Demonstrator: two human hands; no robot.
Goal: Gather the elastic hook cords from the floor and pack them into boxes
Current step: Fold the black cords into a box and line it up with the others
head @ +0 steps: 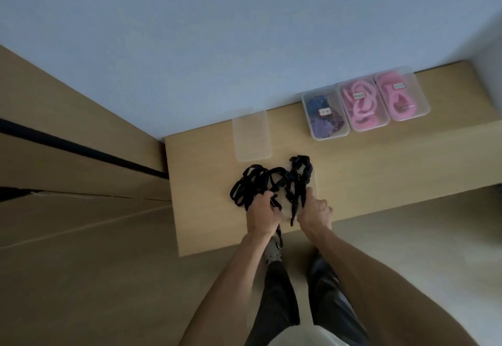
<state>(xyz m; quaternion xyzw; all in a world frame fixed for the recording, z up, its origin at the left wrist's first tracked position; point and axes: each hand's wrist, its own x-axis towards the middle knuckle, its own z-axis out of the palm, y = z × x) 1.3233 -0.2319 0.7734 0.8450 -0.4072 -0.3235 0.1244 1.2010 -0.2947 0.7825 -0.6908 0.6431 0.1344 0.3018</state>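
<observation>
A tangle of black elastic hook cords (pixel 267 182) lies on a low wooden table (pixel 380 161), partly over a clear open box (pixel 312 182) that is hard to make out. My left hand (pixel 263 214) grips a bunch of the cords at the left of the tangle. My right hand (pixel 315 212) grips other black strands at the right, one end dangling below it. A clear lid (pixel 252 136) lies flat just behind the cords.
Three clear labelled boxes stand in a row at the back right: one with dark blue and purple cords (pixel 324 115), two with pink cords (pixel 362 105) (pixel 400 94). A pale wall runs behind the table. My legs stand at the table's front edge.
</observation>
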